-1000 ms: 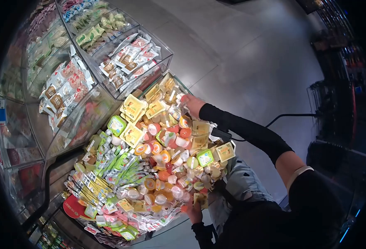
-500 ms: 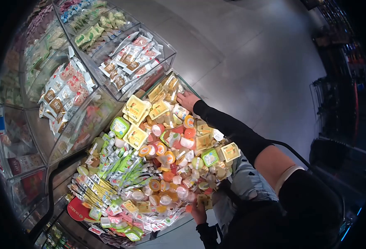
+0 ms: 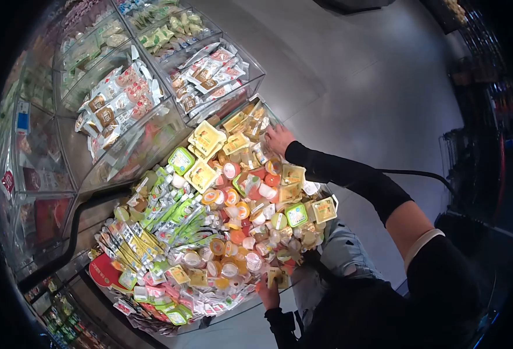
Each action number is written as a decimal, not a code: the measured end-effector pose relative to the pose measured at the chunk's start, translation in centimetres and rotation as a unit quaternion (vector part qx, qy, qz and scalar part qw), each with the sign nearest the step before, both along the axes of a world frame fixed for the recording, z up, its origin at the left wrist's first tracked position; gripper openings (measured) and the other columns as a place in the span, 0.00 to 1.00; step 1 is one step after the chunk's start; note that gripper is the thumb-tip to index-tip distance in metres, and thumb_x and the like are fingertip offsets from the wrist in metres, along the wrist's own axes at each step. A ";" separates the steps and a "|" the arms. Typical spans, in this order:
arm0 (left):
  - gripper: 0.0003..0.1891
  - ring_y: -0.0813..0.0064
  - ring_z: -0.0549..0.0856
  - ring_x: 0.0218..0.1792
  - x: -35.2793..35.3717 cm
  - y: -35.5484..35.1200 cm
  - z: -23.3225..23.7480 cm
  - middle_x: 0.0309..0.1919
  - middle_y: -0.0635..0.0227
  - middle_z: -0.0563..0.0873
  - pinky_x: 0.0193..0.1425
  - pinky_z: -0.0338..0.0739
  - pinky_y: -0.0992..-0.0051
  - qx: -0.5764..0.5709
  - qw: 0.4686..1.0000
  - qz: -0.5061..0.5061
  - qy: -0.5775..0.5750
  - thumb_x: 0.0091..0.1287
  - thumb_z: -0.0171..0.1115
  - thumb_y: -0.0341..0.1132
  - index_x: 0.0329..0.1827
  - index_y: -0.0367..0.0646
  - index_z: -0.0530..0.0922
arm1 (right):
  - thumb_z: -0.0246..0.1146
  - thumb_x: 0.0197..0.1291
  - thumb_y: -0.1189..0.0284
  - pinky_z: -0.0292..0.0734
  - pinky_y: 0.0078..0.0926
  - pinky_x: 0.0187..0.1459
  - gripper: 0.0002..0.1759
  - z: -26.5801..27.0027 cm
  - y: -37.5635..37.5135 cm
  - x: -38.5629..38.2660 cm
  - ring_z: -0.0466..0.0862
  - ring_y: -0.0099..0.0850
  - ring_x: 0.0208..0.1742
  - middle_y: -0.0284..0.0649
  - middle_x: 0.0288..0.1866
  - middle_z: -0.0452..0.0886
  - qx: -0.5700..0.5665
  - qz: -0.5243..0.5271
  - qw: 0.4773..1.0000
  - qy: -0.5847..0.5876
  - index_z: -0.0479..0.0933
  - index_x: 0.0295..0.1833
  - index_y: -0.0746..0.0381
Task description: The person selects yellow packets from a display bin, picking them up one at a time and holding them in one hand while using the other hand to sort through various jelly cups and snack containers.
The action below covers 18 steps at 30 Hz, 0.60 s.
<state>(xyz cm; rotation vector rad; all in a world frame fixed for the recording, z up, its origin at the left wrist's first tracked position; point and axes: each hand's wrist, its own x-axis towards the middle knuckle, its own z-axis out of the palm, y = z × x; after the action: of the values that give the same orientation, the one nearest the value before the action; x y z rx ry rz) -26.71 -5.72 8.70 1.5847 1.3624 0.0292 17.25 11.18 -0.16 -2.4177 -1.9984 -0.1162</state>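
My left hand point(image 3: 269, 294) is at the near edge of the heaped snack bin point(image 3: 294, 284), its fingers closed on a pale yellow square jelly cup point(image 3: 278, 277). Farther off, my right hand point(image 3: 279, 140) rests at the bin's far corner with its fingers stretched out, beside some clear-yellow packed cups point(image 3: 257, 123). Between the hands lie round jelly cups point(image 3: 242, 209) in orange, pink and white. Yellow square tubs point(image 3: 207, 139) and a green-edged tub point(image 3: 296, 216) sit on top of the heap. Green tube-like pouches point(image 3: 178, 218) fill its left side.
Clear divided bins point(image 3: 242, 87) with white-and-brown sachets point(image 3: 122, 99) stand at the upper left. A dark curved rail point(image 3: 73, 238) runs along the left. Grey floor point(image 3: 361, 87) stretches to the right, with dark shelving point(image 3: 483, 116) at its far side.
The view has turned, so the bins appear farther right. My left hand has shifted left along the near edge with the pale yellow cup. My right hand stays at the far corner.
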 end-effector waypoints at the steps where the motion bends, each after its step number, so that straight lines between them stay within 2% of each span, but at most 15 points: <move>1: 0.19 0.59 0.80 0.38 -0.8 -0.3 -1.1 0.35 0.54 0.80 0.42 0.72 0.67 -0.001 1.000 0.008 -0.003 0.52 0.59 0.30 0.49 0.39 0.71 | 0.58 0.46 0.66 0.70 0.33 0.44 0.14 1.6 -0.5 -0.2 0.71 0.40 0.42 0.42 0.40 0.69 0.004 0.000 1.000 -0.012 0.74 0.37 0.62; 2: 0.20 0.59 0.80 0.38 -1.7 -0.7 -2.0 0.35 0.55 0.80 0.43 0.72 0.67 0.000 1.000 0.016 -0.006 0.52 0.59 0.30 0.49 0.39 0.71 | 0.58 0.46 0.66 0.70 0.33 0.44 0.14 3.3 -1.1 -0.5 0.71 0.40 0.42 0.42 0.40 0.69 0.006 0.010 1.000 -0.015 0.74 0.37 0.62; 4: 0.20 0.59 0.80 0.38 -1.5 -0.5 -1.3 0.36 0.55 0.80 0.44 0.71 0.67 -0.001 1.000 0.027 -0.010 0.51 0.59 0.29 0.50 0.39 0.71 | 0.65 0.37 0.65 0.70 0.33 0.45 0.25 7.1 -2.4 -1.7 0.72 0.42 0.44 0.43 0.45 0.68 -0.057 -0.078 0.982 0.161 0.70 0.44 0.62; 5: 0.21 0.59 0.79 0.38 -1.3 -0.6 -0.9 0.37 0.55 0.80 0.45 0.71 0.67 -0.004 0.999 0.031 -0.007 0.51 0.59 0.29 0.51 0.39 0.70 | 0.67 0.34 0.64 0.71 0.35 0.45 0.31 7.0 -3.2 -2.7 0.74 0.43 0.43 0.46 0.42 0.72 0.010 -0.127 0.951 0.281 0.68 0.48 0.64; 6: 0.21 0.59 0.79 0.38 -1.4 -0.8 -0.9 0.37 0.55 0.80 0.45 0.71 0.67 0.001 0.999 0.046 -0.005 0.51 0.59 0.29 0.51 0.39 0.70 | 0.65 0.40 0.63 0.73 0.33 0.42 0.29 6.4 -3.8 -4.2 0.77 0.38 0.40 0.46 0.37 0.75 0.027 -0.136 0.939 0.315 0.68 0.49 0.64; 8: 0.19 0.60 0.80 0.41 -2.0 -1.4 -1.2 0.38 0.55 0.80 0.45 0.73 0.68 0.036 0.999 -0.010 0.034 0.53 0.58 0.29 0.50 0.38 0.71 | 0.65 0.43 0.59 0.73 0.28 0.39 0.29 8.1 -4.0 -8.3 0.78 0.30 0.39 0.42 0.36 0.77 -0.106 -0.290 0.742 0.594 0.69 0.48 0.64; 10: 0.19 0.60 0.80 0.41 -1.9 -2.0 -0.4 0.38 0.56 0.80 0.45 0.73 0.68 0.032 0.998 0.042 0.017 0.53 0.58 0.28 0.50 0.38 0.71 | 0.65 0.44 0.57 0.72 0.22 0.39 0.29 6.8 -4.5 -13.2 0.76 0.23 0.40 0.39 0.36 0.77 -0.132 -0.244 0.735 0.618 0.69 0.48 0.65; 11: 0.20 0.60 0.80 0.41 -2.0 -2.3 0.1 0.38 0.56 0.80 0.46 0.72 0.67 0.027 0.997 0.066 -0.012 0.53 0.58 0.28 0.50 0.38 0.71 | 0.65 0.44 0.57 0.71 0.21 0.40 0.29 5.7 -4.7 -16.2 0.76 0.23 0.39 0.39 0.36 0.77 -0.086 -0.181 0.749 0.632 0.70 0.48 0.65; 12: 0.20 0.60 0.80 0.41 -2.4 -2.7 0.3 0.38 0.56 0.80 0.46 0.72 0.67 0.030 0.996 0.080 -0.007 0.53 0.58 0.28 0.50 0.38 0.71 | 0.65 0.44 0.55 0.70 0.21 0.42 0.30 2.6 -4.6 -19.0 0.76 0.25 0.40 0.40 0.37 0.77 -0.150 -0.152 0.778 0.591 0.70 0.47 0.65; 13: 0.20 0.58 0.79 0.42 -2.7 -2.9 0.5 0.39 0.55 0.79 0.46 0.72 0.67 0.044 0.996 0.071 -0.007 0.53 0.57 0.28 0.51 0.39 0.70 | 0.65 0.42 0.52 0.71 0.21 0.42 0.30 6.4 -4.1 -21.6 0.76 0.27 0.39 0.39 0.37 0.77 -0.193 -0.152 0.734 0.633 0.72 0.45 0.64; 14: 0.21 0.57 0.79 0.42 -3.0 -3.2 0.6 0.40 0.54 0.79 0.46 0.72 0.67 0.057 0.997 0.060 -0.007 0.54 0.57 0.28 0.53 0.40 0.69 | 0.64 0.41 0.48 0.71 0.22 0.43 0.32 6.1 -3.6 -24.5 0.76 0.28 0.39 0.39 0.37 0.78 -0.205 -0.126 0.769 0.593 0.72 0.44 0.64; 15: 0.21 0.56 0.78 0.42 -3.5 -3.6 0.5 0.41 0.53 0.78 0.45 0.72 0.66 0.058 0.995 0.079 -0.032 0.54 0.57 0.29 0.53 0.40 0.69 | 0.64 0.40 0.47 0.71 0.21 0.42 0.34 1.4 -3.5 -27.9 0.77 0.28 0.39 0.39 0.37 0.78 -0.198 -0.108 0.778 0.587 0.72 0.44 0.64; 16: 0.21 0.56 0.78 0.42 -3.9 -4.1 0.8 0.41 0.53 0.78 0.45 0.72 0.66 0.060 0.994 0.087 -0.032 0.54 0.57 0.29 0.53 0.40 0.69 | 0.62 0.35 0.40 0.69 0.24 0.50 0.49 3.9 -2.4 -29.5 0.76 0.38 0.50 0.50 0.50 0.74 -0.283 -0.076 0.756 0.586 0.66 0.55 0.69; 17: 0.21 0.58 0.79 0.42 -4.3 -4.4 1.1 0.41 0.54 0.79 0.46 0.72 0.67 0.069 0.992 0.101 -0.026 0.53 0.58 0.28 0.53 0.39 0.69 | 0.61 0.35 0.39 0.69 0.24 0.51 0.50 4.2 -2.1 -31.7 0.75 0.38 0.51 0.50 0.51 0.73 -0.277 -0.057 0.730 0.622 0.66 0.55 0.69; 18: 0.21 0.60 0.79 0.43 -4.7 -4.7 1.5 0.41 0.55 0.79 0.47 0.72 0.68 0.079 0.990 0.114 -0.020 0.52 0.58 0.27 0.52 0.38 0.70 | 0.67 0.41 0.57 0.72 0.22 0.44 0.33 3.2 -1.8 -34.2 0.78 0.31 0.35 0.39 0.33 0.78 -0.263 -0.102 0.713 0.642 0.68 0.52 0.62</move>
<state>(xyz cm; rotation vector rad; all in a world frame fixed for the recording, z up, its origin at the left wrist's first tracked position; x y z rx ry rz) -31.39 -10.38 10.16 1.5408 1.5348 0.3129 -16.96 9.42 3.06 -1.7808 -1.0714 1.7744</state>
